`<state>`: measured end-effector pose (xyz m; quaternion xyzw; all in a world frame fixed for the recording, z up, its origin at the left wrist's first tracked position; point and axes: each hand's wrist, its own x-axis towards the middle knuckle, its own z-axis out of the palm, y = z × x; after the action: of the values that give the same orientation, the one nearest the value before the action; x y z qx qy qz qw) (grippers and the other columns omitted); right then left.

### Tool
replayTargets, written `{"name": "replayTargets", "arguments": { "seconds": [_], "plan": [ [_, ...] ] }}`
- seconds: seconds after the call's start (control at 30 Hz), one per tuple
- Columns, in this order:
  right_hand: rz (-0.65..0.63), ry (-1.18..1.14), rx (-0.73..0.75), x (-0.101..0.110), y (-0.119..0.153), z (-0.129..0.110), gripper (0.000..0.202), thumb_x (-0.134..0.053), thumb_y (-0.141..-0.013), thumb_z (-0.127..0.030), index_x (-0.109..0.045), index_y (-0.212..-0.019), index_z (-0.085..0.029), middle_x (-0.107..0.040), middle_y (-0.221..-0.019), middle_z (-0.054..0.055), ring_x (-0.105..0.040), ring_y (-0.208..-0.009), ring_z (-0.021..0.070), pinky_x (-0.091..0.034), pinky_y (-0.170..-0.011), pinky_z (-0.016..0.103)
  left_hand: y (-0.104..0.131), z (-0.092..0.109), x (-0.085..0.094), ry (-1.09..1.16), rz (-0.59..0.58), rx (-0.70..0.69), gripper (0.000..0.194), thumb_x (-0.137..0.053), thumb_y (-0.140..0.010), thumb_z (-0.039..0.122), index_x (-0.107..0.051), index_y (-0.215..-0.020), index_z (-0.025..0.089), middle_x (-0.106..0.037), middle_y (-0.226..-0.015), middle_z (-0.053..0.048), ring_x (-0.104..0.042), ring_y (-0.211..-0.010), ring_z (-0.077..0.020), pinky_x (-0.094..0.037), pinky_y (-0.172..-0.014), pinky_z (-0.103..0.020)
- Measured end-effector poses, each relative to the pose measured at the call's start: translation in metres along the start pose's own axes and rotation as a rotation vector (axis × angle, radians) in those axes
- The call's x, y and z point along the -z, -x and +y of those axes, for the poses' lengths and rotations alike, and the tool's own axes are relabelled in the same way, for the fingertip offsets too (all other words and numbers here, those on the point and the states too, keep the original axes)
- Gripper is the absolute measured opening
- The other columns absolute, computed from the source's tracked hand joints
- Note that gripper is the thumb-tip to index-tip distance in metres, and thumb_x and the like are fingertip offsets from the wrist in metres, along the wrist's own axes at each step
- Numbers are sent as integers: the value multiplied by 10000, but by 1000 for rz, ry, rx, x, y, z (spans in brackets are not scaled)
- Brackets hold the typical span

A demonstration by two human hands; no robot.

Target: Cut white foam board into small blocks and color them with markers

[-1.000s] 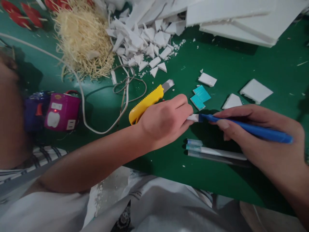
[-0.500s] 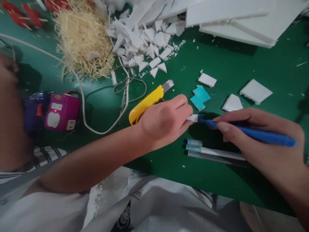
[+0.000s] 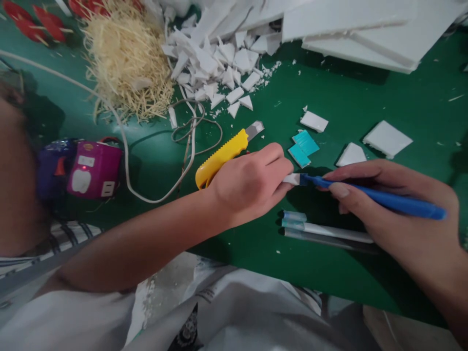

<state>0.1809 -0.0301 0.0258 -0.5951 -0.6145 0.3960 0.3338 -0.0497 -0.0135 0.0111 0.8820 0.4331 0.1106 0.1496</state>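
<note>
My left hand (image 3: 256, 178) is closed around a small white foam piece (image 3: 292, 179), whose right end is coloured blue. Most of that piece is hidden by my fingers. In my right hand (image 3: 387, 200) a blue marker pen (image 3: 398, 201) is gripped, its tip at the blue end of the foam. Just above lie two turquoise-coloured foam pieces (image 3: 305, 146). Below my hands rest a capped white marker (image 3: 329, 230) and a loose blue pen cap (image 3: 294, 215). A yellow box cutter (image 3: 223, 158) with its blade out lies beside my left hand.
White foam scraps (image 3: 226, 63) are heaped at the back, left of large foam sheets (image 3: 351, 29). Wood shavings (image 3: 126, 63) lie further left. A white cable (image 3: 126, 170) loops near a purple charger box (image 3: 95, 169). Another person's arm (image 3: 18, 175) is at the left edge.
My right hand and the blue marker have shifted very slightly, the pen's back end tilting a little upward in view. My left hand stays in place with the foam piece.
</note>
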Motion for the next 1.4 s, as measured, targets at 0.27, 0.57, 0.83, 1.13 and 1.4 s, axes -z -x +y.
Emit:
{"name": "replayTargets", "arguments": {
  "seconds": [0.27, 0.57, 0.83, 1.13, 1.4],
  "plan": [
    [9, -10, 62, 2, 5, 11, 33, -840, -881, -377, -822, -889, -350, -737, -717, -29, -683, -589, 179, -594, -588, 313, 2, -4, 5, 37, -11, 5, 201, -668, -1024, 351, -717, -1120, 181, -704, -1048, -40, -715, -850, -171, -538, -705, -270],
    [-6, 36, 31, 2, 2, 5, 81, -833, -860, -418, -815, -863, -338, -742, -707, -20, -669, -567, 185, -582, -558, 325, 1, -2, 7, -23, -39, 5, 180, -617, -1042, 295, -763, -1048, 188, -714, -1039, -40, -729, -839, -183, -497, -642, -278],
    [-12, 68, 115, 1, 5, 9, 106, -816, -896, -408, -808, -837, -320, -755, -716, -35, -654, -542, 153, -531, -503, 283, 1, -1, 5, -17, -37, 20, 179, -606, -1052, 293, -751, -1032, 189, -703, -1023, -39, -726, -856, -178, -505, -659, -273],
    [-1, 39, 72, 1, 7, 10, 75, -824, -876, -399, -815, -828, -342, -737, -686, -39, -635, -527, 162, -525, -507, 292, 2, -2, 4, 12, 0, 8, 162, -614, -1042, 268, -747, -1013, 180, -714, -1019, -44, -736, -863, -187, -523, -684, -284],
    [23, 55, 54, 2, 3, 7, 35, -849, -848, -361, -827, -859, -336, -745, -707, -35, -616, -530, 150, -544, -548, 303, 2, -3, 3, 12, 2, 11, 166, -601, -1050, 274, -733, -1006, 183, -714, -1018, -44, -732, -856, -181, -520, -676, -281]
  ]
}}
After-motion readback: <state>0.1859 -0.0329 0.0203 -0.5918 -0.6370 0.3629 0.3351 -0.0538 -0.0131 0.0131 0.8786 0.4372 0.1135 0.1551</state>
